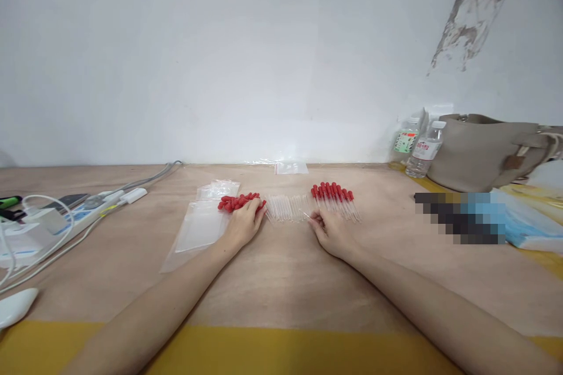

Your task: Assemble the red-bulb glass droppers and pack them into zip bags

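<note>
My left hand (245,221) is at the right side of a pile of red rubber bulbs (234,203). Its fingers are closed on a bulb at the pile's edge, partly hidden by the fingertips. Between my hands lies a row of thin clear tubes (284,209), side by side on the table. My right hand (333,233) pinches one clear dropper tube (306,214) between thumb and fingers, at the row's right end. Just beyond that hand, several droppers with red bulbs (333,191) on clear tubes lie in a slanting row.
Clear plastic bags (200,225) lie left of the bulbs, and a small zip bag (291,168) by the wall. A power strip (88,211) with cables is at left. Water bottles (426,149), a grey bag (479,149) and blue masks (523,222) stand or lie at right.
</note>
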`<action>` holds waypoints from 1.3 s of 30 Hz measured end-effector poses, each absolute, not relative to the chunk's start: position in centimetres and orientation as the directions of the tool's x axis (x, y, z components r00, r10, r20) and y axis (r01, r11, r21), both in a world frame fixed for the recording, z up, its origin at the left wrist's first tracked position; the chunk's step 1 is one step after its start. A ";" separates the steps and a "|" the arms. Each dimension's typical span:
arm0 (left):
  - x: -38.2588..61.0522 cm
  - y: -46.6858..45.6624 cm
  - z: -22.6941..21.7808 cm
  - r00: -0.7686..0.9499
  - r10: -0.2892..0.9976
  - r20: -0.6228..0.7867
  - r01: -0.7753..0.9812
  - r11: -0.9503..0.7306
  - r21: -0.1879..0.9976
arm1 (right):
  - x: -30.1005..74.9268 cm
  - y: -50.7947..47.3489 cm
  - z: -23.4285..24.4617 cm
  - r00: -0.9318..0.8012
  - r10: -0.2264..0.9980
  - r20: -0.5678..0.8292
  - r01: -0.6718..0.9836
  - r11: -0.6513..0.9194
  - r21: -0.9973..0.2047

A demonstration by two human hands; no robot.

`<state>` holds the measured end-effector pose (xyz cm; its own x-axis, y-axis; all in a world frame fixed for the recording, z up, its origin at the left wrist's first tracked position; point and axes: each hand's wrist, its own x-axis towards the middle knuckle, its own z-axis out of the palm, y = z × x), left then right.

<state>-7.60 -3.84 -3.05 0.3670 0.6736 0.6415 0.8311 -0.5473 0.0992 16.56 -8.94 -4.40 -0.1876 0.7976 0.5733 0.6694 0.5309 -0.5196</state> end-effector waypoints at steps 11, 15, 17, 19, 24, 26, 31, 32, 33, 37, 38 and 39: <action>-5.2 -7.2 -3.0 0.427 0.667 0.611 0.602 -0.714 0.357 | 16.4 -9.5 -4.5 -0.271 0.695 0.666 0.673 0.631 -0.385; -4.2 -8.0 -3.2 0.456 0.687 0.565 0.528 -0.720 0.450 | 16.1 -10.1 -4.3 -0.328 0.695 0.640 0.686 0.641 -0.345; -4.0 -8.1 -3.1 0.461 0.687 0.562 0.505 -0.724 0.470 | 15.9 -10.3 -4.3 -0.346 0.699 0.626 0.687 0.643 -0.338; -4.0 -8.2 -3.0 0.463 0.682 0.566 0.490 -0.729 0.478 | 15.9 -10.3 -4.3 -0.356 0.703 0.615 0.688 0.643 -0.336; -4.0 -8.1 -3.0 0.457 0.681 0.572 0.473 -0.731 0.492 | 15.9 -10.5 -4.2 -0.366 0.720 0.590 0.669 0.644 -0.371; -4.0 -8.1 -3.2 0.444 0.694 0.567 0.466 -0.719 0.515 | 15.8 -10.5 -4.1 -0.370 0.725 0.581 0.658 0.646 -0.387; -4.1 -8.0 -3.4 0.450 0.708 0.545 0.446 -0.706 0.550 | 15.9 -10.3 -4.3 -0.401 0.713 0.575 0.610 0.676 -0.413; -4.1 -8.0 -3.4 0.461 0.698 0.548 0.442 -0.716 0.541 | 16.0 -10.2 -4.4 -0.409 0.711 0.573 0.604 0.681 -0.414; -4.2 -8.0 -3.4 0.474 0.687 0.551 0.440 -0.727 0.528 | 16.1 -10.2 -4.4 -0.421 0.706 0.569 0.601 0.687 -0.408; -4.2 -8.3 -3.2 0.547 0.645 0.533 0.432 -0.763 0.480 | 16.7 -10.1 -4.2 -0.489 0.668 0.561 0.634 0.714 -0.297; -4.2 -8.3 -3.1 0.565 0.638 0.523 0.431 -0.769 0.472 | 16.8 -10.2 -4.1 -0.503 0.655 0.563 0.651 0.716 -0.252; -4.2 -8.4 -3.1 0.580 0.632 0.515 0.430 -0.774 0.465 | 16.8 -10.2 -4.0 -0.515 0.645 0.565 0.667 0.715 -0.207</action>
<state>-4.21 -8.39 -3.06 0.5795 0.6318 0.5148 0.4303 -0.7736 0.4651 16.80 -10.22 -4.03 -0.5155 0.6445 0.5647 0.6674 0.7153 -0.2072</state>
